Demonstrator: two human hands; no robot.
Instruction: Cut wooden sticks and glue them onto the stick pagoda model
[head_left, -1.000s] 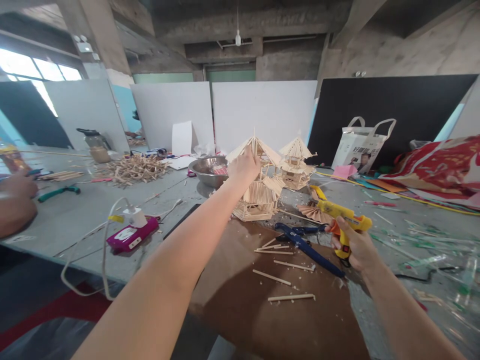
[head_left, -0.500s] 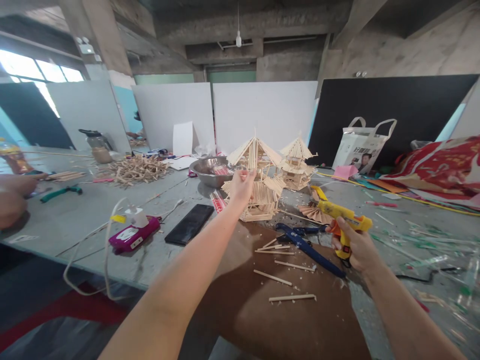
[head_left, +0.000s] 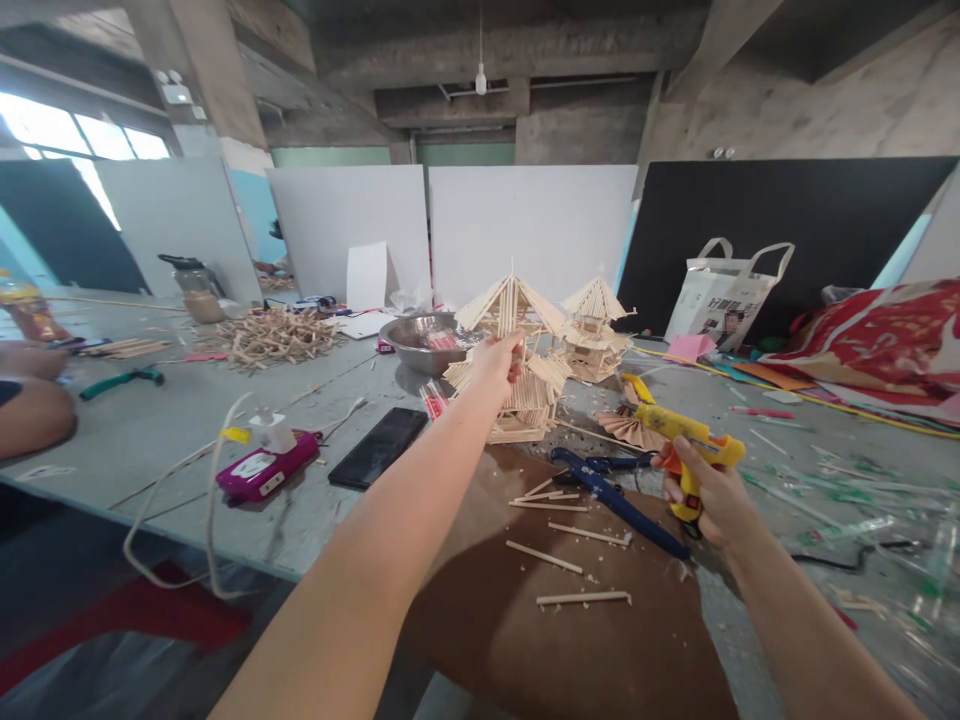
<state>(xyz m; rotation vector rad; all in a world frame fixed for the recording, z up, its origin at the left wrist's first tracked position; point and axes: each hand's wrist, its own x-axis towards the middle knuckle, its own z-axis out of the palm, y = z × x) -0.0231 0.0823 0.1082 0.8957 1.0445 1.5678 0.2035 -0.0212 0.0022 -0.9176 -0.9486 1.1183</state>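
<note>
- L hand [head_left: 496, 362] reaches fwd to the big stick model [head_left: 538, 388], fingers bent at the front, just under the upper roof's lower edge; can't tell if this grip is clamped on a stick or only touching.
- Big model stands on the table [head_left: 187, 408], ctr, at the far edge of the brown sheet [head_left: 555, 665]; pointed roof on top, wider slatted roof below, L forearm partly in front.
- R hand [head_left: 712, 500]: grip closed round handle of the yellow glue gun [head_left: 686, 428], nozzle pointing L twd the model.
- Smaller stick model [head_left: 594, 335] behind & R of the big one, also w/ pointed roof.
- Blue-handled tool [head_left: 626, 505] lies just L of R hand, partly on the sheet.
- Few loose sticks [head_left: 583, 599] on the sheet, nr the blue tool.
- Pleated brown fan-like pc [head_left: 626, 428] btwn big model & glue gun.
- Metal bowl [head_left: 414, 352] L of the model; black phone [head_left: 377, 447] flat, nr L forearm.
- Purple power strip [head_left: 268, 468] farther L, white plug in it.
- Stick pile [head_left: 277, 338] back L.
- Another person's arm [head_left: 34, 418] at far L edge.
</note>
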